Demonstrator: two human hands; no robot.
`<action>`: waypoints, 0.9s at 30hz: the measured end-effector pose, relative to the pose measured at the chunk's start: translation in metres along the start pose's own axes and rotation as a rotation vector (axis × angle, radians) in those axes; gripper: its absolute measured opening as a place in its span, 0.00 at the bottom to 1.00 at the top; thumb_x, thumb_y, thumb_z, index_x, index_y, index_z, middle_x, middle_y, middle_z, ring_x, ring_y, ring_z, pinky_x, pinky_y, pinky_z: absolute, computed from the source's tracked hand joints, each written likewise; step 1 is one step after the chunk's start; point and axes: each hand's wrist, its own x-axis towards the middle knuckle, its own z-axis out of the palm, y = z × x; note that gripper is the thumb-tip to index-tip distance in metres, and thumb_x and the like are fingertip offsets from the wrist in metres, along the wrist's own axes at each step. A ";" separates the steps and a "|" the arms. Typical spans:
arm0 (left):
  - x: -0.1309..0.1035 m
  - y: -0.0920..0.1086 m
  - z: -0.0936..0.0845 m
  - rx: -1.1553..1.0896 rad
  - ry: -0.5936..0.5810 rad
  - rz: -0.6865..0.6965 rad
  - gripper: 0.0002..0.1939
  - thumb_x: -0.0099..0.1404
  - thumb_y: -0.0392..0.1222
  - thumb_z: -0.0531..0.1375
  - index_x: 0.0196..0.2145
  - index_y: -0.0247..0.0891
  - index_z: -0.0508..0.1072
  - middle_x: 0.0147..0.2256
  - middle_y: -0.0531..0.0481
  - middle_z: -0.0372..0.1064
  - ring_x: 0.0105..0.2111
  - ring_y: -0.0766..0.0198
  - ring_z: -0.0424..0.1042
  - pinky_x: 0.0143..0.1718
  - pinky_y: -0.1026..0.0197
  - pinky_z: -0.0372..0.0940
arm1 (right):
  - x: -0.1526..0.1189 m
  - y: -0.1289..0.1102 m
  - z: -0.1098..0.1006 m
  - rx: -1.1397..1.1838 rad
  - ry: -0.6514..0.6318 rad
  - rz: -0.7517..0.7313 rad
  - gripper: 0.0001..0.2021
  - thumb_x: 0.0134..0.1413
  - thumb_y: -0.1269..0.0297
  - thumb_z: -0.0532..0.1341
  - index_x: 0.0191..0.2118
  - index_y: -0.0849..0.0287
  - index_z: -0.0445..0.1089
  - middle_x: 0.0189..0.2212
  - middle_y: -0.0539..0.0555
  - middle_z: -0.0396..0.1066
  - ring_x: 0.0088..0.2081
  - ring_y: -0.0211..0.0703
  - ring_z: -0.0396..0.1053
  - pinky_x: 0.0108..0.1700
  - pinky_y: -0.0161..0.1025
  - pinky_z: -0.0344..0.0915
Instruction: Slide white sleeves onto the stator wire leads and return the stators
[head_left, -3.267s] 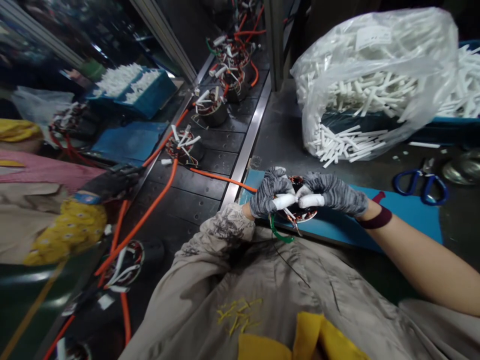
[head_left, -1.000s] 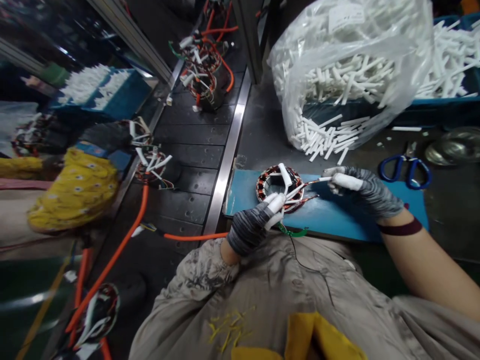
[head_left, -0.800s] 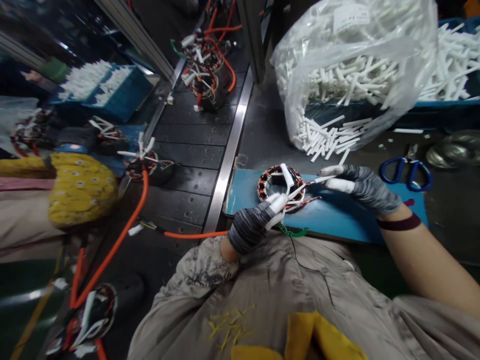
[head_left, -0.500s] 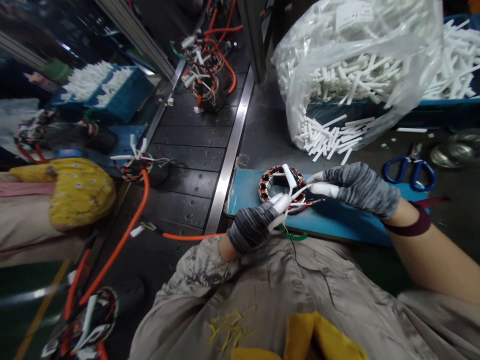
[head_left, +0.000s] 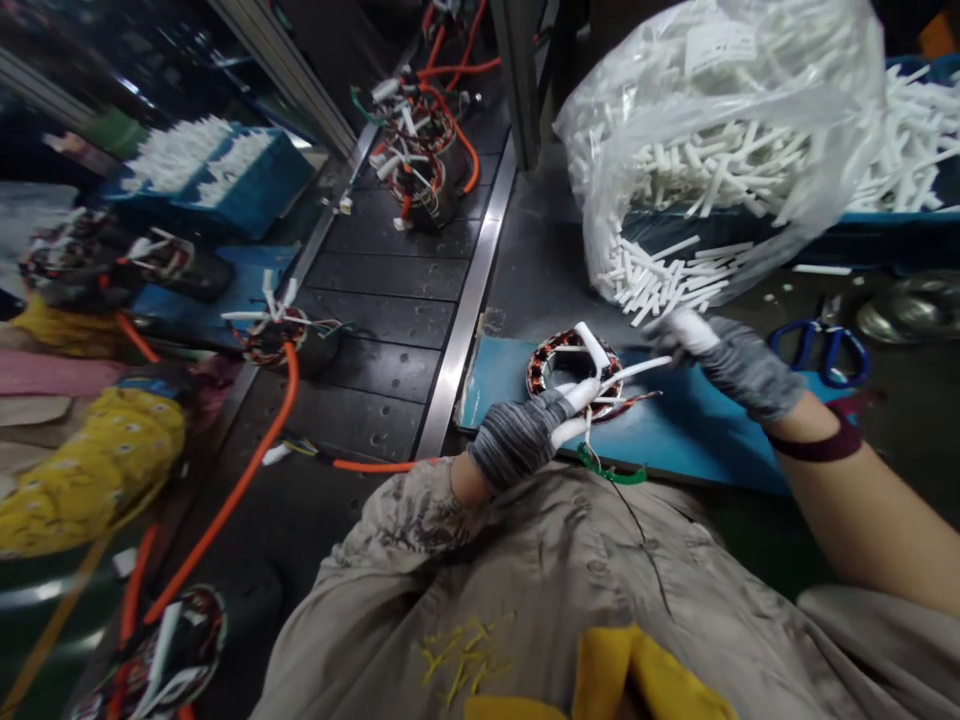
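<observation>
A motor stator with red and black windings (head_left: 537, 370) lies on the blue board (head_left: 675, 440) in front of me. My left hand (head_left: 525, 430), in a grey glove with white fingertips, pinches a thin white sleeve (head_left: 637, 370) at the stator's near side. A thicker white tube (head_left: 592, 345) stands up from the ring. To the right, my right hand (head_left: 720, 355) is off the sleeve, close to its free end; its fingers are blurred by motion. Green lacing (head_left: 615, 473) hangs at the board's near edge.
An open plastic bag of white tubes (head_left: 720, 150) stands beyond the board. Blue-handled scissors (head_left: 821, 345) lie at right. Leftward, a conveyor (head_left: 367, 350) carries stators with orange cables (head_left: 277, 430). A co-worker's yellow sleeve (head_left: 105, 460) is at far left.
My right hand has let go of the sleeve and moved right and slightly up. My left hand still pinches near the stator. The co-worker's yellow-sleeved arms have shifted.
</observation>
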 end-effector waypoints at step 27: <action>-0.015 0.005 0.015 -0.066 0.255 -0.117 0.23 0.76 0.50 0.64 0.61 0.34 0.73 0.62 0.33 0.75 0.58 0.51 0.80 0.58 0.50 0.78 | -0.060 -0.008 0.018 0.219 0.510 -0.061 0.08 0.52 0.57 0.72 0.29 0.52 0.76 0.31 0.51 0.76 0.35 0.47 0.72 0.46 0.51 0.70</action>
